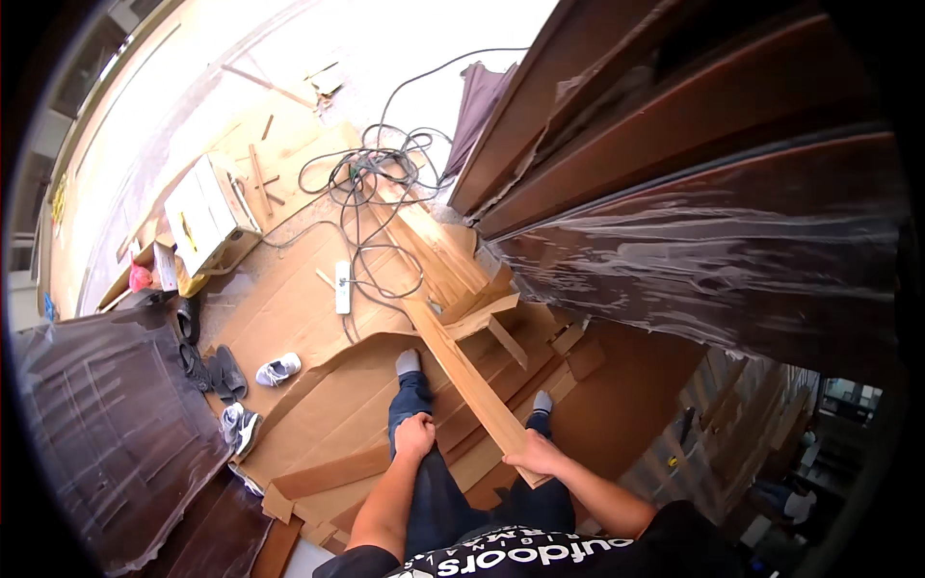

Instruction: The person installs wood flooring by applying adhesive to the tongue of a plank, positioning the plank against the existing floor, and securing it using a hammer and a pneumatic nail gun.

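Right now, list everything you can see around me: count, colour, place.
Plank: one, light wood, between the feet.
Boards: several, light wood, beyond the plank.
Cable: count unclear, dark, tangled over the boards.
Power strip: one, white, left of the boards.
Cardboard: many pieces, brown, left and underfoot.
Shoes: several, white, grey and black, left.
Boxy case: one, white, upper left.
Cloth: one, purple, top middle.
Panels: several, dark brown, wrapped, left and right.
Feet: two, grey-socked.
Left hand: one, bare, on left leg.
Right hand: one, bare, holding plank's near end.
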